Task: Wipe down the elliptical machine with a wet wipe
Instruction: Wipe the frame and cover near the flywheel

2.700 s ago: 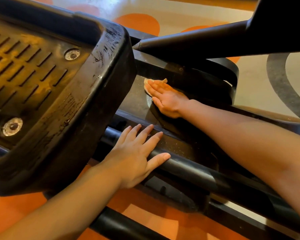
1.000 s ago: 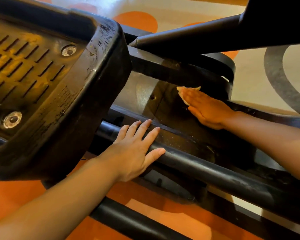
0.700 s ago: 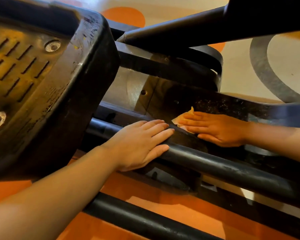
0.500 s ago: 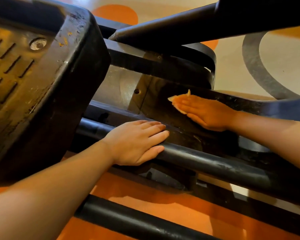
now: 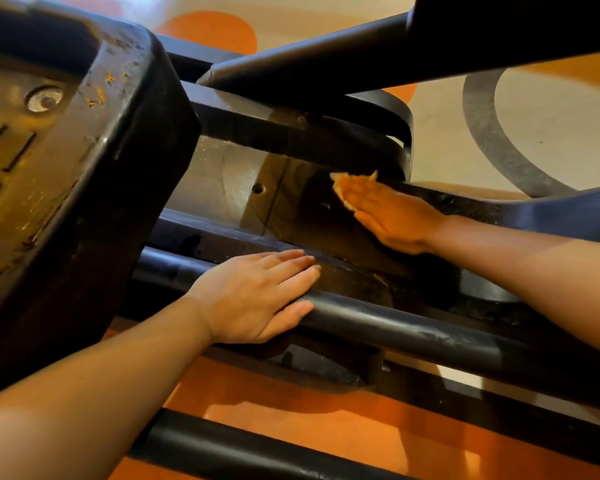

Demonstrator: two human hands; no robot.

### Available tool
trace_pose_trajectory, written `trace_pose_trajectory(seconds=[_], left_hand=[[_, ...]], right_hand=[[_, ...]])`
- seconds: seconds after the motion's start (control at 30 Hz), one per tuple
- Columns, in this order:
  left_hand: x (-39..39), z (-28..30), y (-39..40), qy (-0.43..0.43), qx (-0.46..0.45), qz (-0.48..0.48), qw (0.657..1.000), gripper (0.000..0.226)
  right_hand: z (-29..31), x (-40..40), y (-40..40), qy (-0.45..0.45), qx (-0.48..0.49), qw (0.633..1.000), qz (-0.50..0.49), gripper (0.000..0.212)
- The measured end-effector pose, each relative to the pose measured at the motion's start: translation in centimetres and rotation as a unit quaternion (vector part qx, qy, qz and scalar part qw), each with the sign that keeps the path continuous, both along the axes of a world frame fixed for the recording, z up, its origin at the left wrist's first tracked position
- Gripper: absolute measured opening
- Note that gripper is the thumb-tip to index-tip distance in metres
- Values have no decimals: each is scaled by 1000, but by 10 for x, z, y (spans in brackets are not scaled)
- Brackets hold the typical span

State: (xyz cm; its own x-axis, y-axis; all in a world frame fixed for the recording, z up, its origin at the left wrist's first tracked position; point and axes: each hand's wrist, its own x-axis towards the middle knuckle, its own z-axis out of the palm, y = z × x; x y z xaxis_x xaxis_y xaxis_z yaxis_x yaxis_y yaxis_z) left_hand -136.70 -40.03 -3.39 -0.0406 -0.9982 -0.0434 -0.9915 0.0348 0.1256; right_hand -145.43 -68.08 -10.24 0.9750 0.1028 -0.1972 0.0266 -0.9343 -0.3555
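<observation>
- A round black metal tube point(image 5: 257, 452) of the machine's base crosses the lower edge of the view, lying over the glossy orange floor point(image 5: 326, 414); a bare forearm reaches over it from the lower left
- The left hand point(image 5: 257, 296) lies palm down with its fingers straight and together on a second round black rail point(image 5: 413, 330); its fingertips reach the flat ledge just beyond the rail; it grips nothing
- The large black plastic foot pedal point(image 5: 84, 174), scuffed, slotted and set with a round silver bolt, fills the left side, tilted, above and just beside the left wrist
- Beyond the rail lies the dark flat frame panel point(image 5: 302, 216) of the black elliptical machine, with a small round hole near its middle
- The right hand point(image 5: 392, 220) presses flat on that panel, fingers straight and together; under its fingertips sits the pale crumpled wet wipe point(image 5: 340, 183), whose edges peek out past the fingers, touching the panel
- A thick black slanted arm point(image 5: 326, 60) spans above the panel
- Farthest, the cream floor carries orange circles point(image 5: 208, 31) and a grey curved band point(image 5: 492, 133)
</observation>
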Motion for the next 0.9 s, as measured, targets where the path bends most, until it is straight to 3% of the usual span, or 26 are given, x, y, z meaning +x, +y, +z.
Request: trace_pose_trajectory(seconds=[0.1,0.23,0.37,0.43,0.57,0.67,0.77,0.9], left_hand=[[1,-1,0,5,-9,4,1000,65],[2,0,0,12,-9,4,1000,66],[1,-2,0,-8,-18,-2,1000,66],[1,-3,0,-9,-18,0,1000,66],[2,-3,-1,-15,-19,0,1000,66],[2,-3,0,-15,-18,1,1000,66],[3,-2,-3,-16,-17,2,1000,66],[2,-2,-4,-23,-17,-5,1000,67]], right_hand=[[-5,-5,0,25,-17,998,-53,55],[4,-64,0,16,50,994,100,48],[-2,-89,-13,16,17,985,172,49],[-5,-81,-14,3,2,993,122,52],[-14,-51,-24,-21,-84,993,-84,63],[-18,-43,-20,-16,-114,985,-130,68],[-11,-71,-16,-8,-69,997,-17,62],[0,-108,-21,0,-30,988,154,54]])
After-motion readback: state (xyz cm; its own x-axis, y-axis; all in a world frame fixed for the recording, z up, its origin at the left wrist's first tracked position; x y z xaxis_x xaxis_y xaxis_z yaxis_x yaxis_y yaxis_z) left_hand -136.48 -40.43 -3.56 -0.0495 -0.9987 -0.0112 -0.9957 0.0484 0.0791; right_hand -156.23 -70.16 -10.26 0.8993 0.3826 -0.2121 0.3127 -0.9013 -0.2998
